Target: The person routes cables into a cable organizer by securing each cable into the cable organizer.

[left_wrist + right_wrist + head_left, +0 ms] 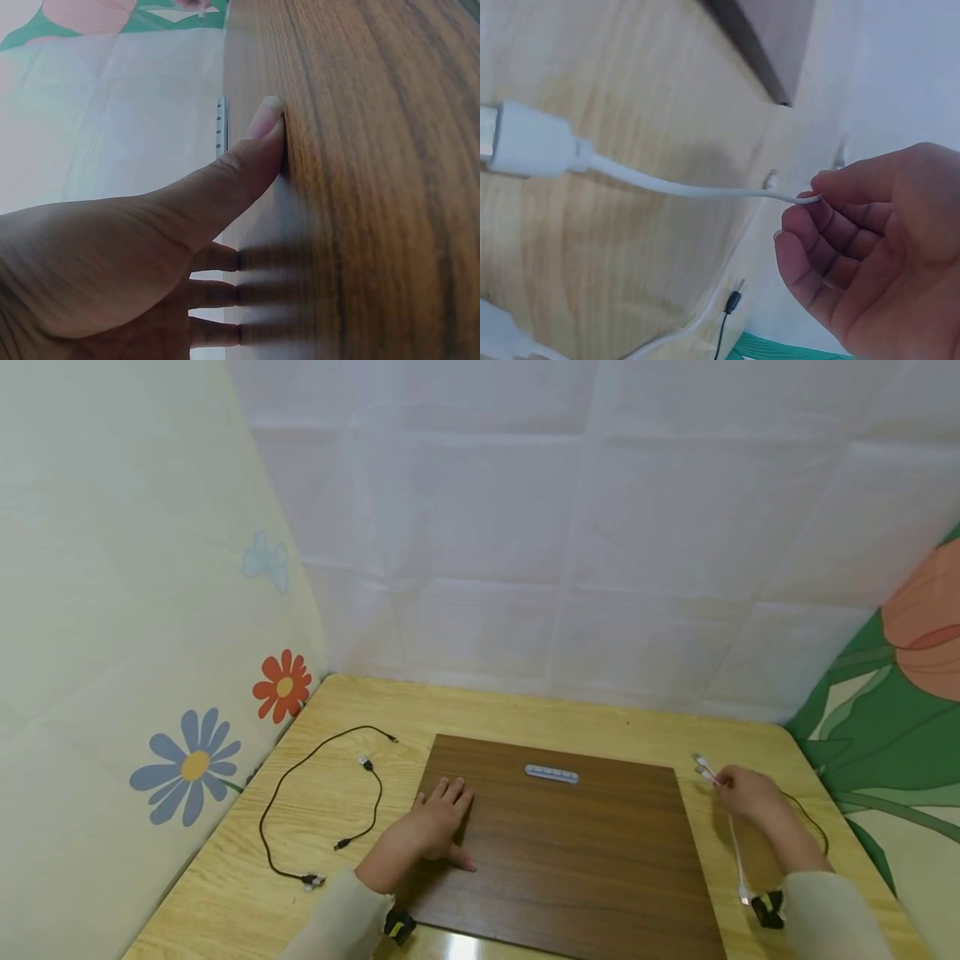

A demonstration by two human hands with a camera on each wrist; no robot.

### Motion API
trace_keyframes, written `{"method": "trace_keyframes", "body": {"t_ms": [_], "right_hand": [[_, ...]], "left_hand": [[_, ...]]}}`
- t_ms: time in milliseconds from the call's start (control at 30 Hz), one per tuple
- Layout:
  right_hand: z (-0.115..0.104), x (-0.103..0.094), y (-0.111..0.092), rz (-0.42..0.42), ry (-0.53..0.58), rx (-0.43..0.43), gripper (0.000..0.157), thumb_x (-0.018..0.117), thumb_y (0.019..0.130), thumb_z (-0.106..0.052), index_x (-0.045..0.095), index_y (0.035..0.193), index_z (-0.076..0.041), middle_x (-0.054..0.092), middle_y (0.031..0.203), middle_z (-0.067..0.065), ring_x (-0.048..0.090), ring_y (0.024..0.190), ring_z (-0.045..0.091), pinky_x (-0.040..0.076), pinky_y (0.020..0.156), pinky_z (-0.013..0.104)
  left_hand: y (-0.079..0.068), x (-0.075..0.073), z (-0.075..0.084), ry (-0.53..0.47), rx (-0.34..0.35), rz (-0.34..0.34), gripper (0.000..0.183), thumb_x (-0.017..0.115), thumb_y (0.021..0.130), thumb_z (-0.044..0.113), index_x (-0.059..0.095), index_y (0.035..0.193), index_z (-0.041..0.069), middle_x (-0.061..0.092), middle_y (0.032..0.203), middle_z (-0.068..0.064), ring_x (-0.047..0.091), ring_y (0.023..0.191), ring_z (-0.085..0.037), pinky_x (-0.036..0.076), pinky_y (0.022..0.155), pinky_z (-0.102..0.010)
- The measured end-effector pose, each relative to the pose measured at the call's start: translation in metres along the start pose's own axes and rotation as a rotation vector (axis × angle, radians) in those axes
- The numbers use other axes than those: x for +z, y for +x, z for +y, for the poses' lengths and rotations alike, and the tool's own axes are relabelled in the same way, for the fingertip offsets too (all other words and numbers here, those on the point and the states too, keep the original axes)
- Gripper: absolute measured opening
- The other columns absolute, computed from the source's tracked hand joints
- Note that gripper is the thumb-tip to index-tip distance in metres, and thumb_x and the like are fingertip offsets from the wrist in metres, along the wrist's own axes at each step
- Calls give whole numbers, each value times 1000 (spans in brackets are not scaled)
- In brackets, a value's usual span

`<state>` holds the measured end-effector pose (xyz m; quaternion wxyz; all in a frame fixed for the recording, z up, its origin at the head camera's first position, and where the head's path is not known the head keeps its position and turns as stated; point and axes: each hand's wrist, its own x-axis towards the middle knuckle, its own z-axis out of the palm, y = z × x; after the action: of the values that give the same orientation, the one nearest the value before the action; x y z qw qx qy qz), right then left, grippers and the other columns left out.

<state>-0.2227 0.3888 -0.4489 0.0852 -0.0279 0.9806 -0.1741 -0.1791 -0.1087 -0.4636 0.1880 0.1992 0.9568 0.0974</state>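
My left hand (pixel 435 827) rests with fingers spread on the left part of a dark brown wooden board (pixel 585 852). In the left wrist view its thumb (pixel 247 161) touches the board's surface. Over to the right of the board, my right hand (pixel 750 793) pinches a thin white USB cable (pixel 682 189) between thumb and fingertips. One plug (pixel 536 139) of this cable hangs toward the near side. On the board's far half lies a small pale slotted strip (pixel 551 774), apart from both hands.
Left of the board lie a long black USB cable (pixel 264 818) and a shorter black one (pixel 380 793). Beneath the right hand, another white cable (pixel 724 274) and a black cable's plug (pixel 733 301) show on the light wooden table (pixel 510 710). White cloth (pixel 480 527) hangs behind.
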Motion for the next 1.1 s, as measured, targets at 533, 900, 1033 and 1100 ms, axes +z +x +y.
{"method": "trace_keyframes", "body": {"t_ms": [533,900,1033,1100], "right_hand": [[-22,-14,-22,145,163,-20,25,47,102,-9,55,109,13,72,92,22,72,80,33,53,61,36],[-46,-40,-46,256,57,-78,23,52,104,-14,62,112,5,74,101,22,60,70,21,41,55,33],[-61,-51,-53,312,27,-97,26,55,104,-22,65,112,1,72,101,22,64,77,35,47,62,45],[-68,-55,-57,340,21,-106,28,56,104,-25,66,112,0,71,99,21,65,85,41,49,66,51]], "left_hand": [[-1,-1,1,-14,-5,2,113,85,72,57,31,158,6,22,166,-18,16,153,-41,25,115,-65],[0,0,2,-11,-8,-4,113,84,72,57,30,158,7,21,166,-18,15,153,-41,25,116,-65],[-1,-2,2,-16,-12,-5,113,84,73,57,31,158,7,20,166,-17,15,154,-40,24,116,-65],[-1,-2,3,-16,-9,-4,112,84,73,57,31,158,7,21,166,-17,15,154,-40,25,116,-65]]}}
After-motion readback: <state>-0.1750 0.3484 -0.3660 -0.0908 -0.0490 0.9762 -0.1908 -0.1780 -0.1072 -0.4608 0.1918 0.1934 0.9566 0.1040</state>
